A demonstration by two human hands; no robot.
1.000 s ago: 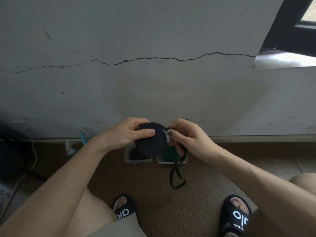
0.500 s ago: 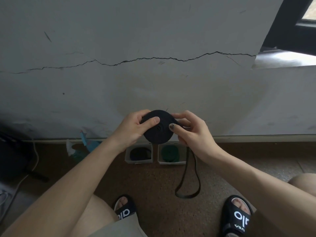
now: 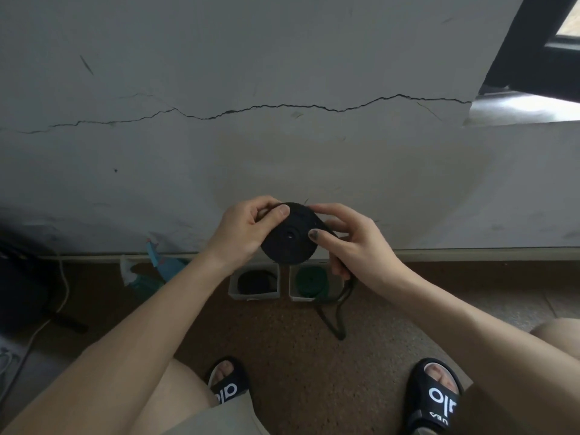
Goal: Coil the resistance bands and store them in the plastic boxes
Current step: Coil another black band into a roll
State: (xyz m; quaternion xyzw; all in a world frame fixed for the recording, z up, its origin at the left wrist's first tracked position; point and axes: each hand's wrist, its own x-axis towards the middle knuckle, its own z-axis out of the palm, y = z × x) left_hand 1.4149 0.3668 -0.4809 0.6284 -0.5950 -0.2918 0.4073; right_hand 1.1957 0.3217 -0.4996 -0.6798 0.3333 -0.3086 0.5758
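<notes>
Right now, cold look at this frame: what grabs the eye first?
The black band coil held up mid-frame, gripped by the left hand and the right hand, with its loose tail dangling to the floor. Just below sit two plastic boxes at the wall's foot, the left box holding a black coil and the right box a green one. A long crack runs across the wall above.

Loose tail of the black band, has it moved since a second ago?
Yes. The loose tail now hangs shorter, its loop nearer the green band's box than half a second ago, as both hands wind the black coil.
</notes>
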